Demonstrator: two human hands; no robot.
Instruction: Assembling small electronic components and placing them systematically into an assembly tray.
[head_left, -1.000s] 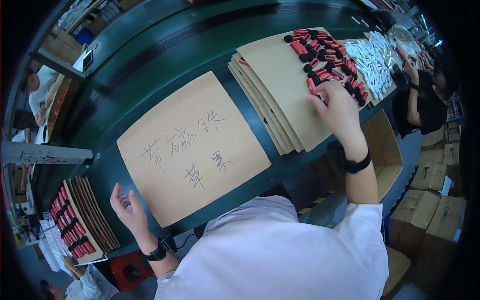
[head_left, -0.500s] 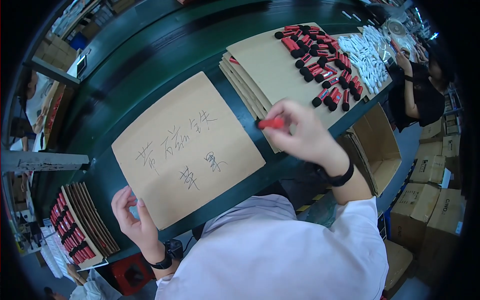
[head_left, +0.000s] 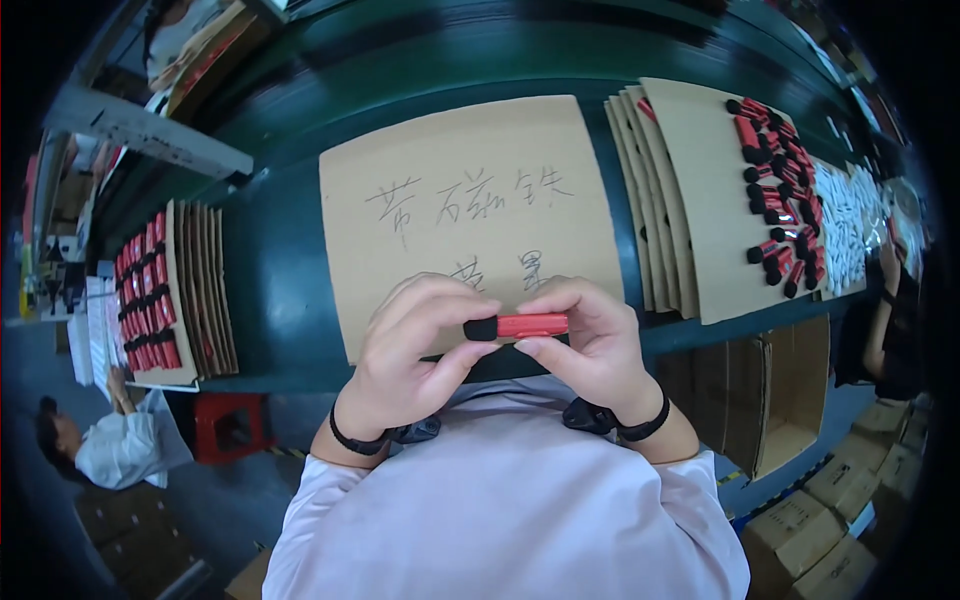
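Observation:
Close to my body, both hands hold one small red microphone with a black foam cover. The fingertips of my left hand pinch the foam end, while my right hand grips the red body at its other end. The microphone lies level, foam to the left. Beneath and beyond my hands a flat brown cardboard sheet with dark handwriting lies on the green work surface; my hands cover its near edge.
At right, stacked cardboard sheets carry many loose red microphones, with a pile of white pieces beyond. At left, another stack of cardboard bears red microphones in rows. An open carton stands low right. Co-workers sit at both sides.
My right hand has come left from beside the right stack with the microphone. My left hand has left the cardboard's edge and closed on the foam end. The view has turned.

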